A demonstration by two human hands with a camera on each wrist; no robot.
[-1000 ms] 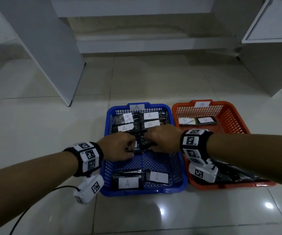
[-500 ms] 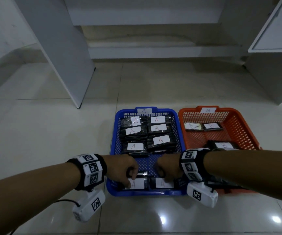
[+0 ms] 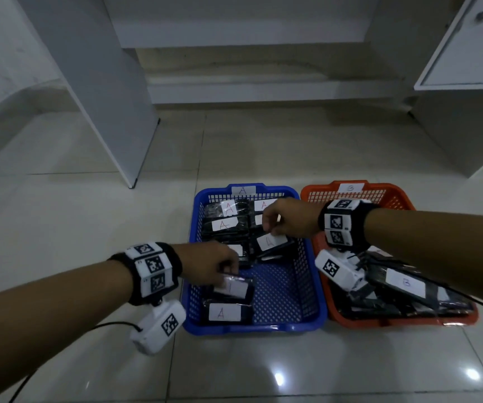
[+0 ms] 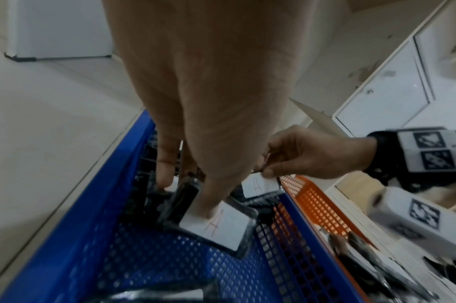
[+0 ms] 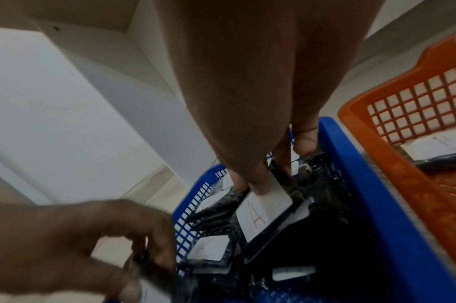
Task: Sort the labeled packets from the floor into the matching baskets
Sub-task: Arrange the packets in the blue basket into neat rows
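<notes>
Both hands hold packets over the blue basket [image 3: 310, 289], tagged A. My left hand [image 3: 228, 270] pinches a black packet with a white A label [image 3: 233, 288] near the basket's front left; in the left wrist view the thumb presses on that label [image 4: 219, 223]. My right hand [image 3: 269, 228] pinches another A packet [image 3: 272, 242] by its far edge, tilted over the middle of the basket, and the right wrist view shows it as packet [image 5: 263, 211]. Several A packets [image 3: 224, 225] lie in rows at the far end, and one [image 3: 223, 313] at the front. The orange basket [image 3: 397, 199], tagged B, holds B packets [image 3: 406, 283].
The two baskets stand side by side on a glossy tiled floor [image 3: 89, 228]. A white cabinet panel [image 3: 100, 97] rises at the back left and a white cabinet [image 3: 467, 82] at the right. A black cable [image 3: 109, 325] runs from my left wrist camera.
Both hands were at the blue basket's front end on packets. The right hand has carried one toward the far rows, and the left hand has lifted another slightly.
</notes>
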